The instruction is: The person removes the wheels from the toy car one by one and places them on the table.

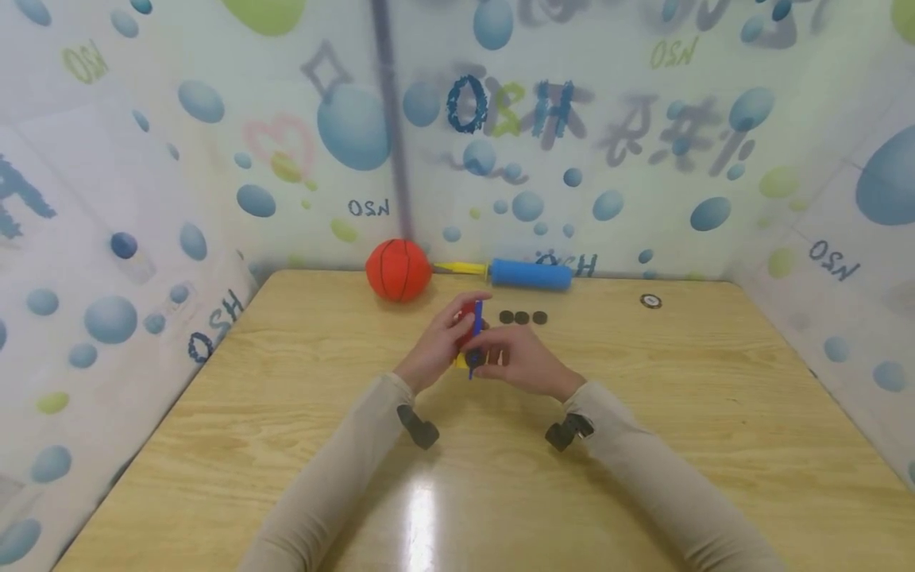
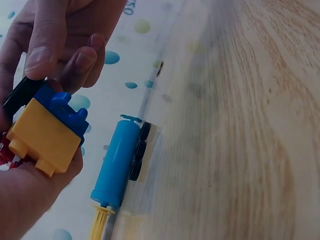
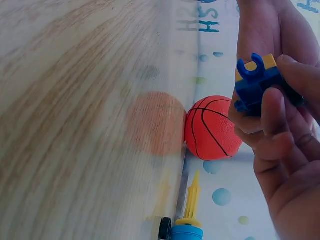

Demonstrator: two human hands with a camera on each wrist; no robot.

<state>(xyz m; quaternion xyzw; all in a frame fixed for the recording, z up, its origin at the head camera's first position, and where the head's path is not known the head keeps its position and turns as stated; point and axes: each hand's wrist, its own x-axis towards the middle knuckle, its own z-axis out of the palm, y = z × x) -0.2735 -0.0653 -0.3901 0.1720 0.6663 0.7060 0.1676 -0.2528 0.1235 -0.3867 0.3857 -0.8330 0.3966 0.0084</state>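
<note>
Both hands meet over the table around a small toy of building blocks, with a yellow block [image 2: 46, 134], a blue base [image 1: 478, 316] bearing open clips [image 3: 251, 66], and red parts [image 2: 6, 150]. My left hand [image 1: 442, 340] holds this block toy from its left side, and fingers partly cover the red parts. My right hand [image 1: 527, 361] pinches a black wheel [image 1: 475, 359] against the toy's side, near the blue base. Whether the wheel is fixed on the base cannot be seen.
Behind the hands lie three black discs [image 1: 522, 317] in a row. At the table's back edge are a red toy basketball [image 1: 399, 271] and a blue hand pump [image 1: 531, 274] with a yellow end. A black-and-white round chip [image 1: 650, 301] lies at the back right.
</note>
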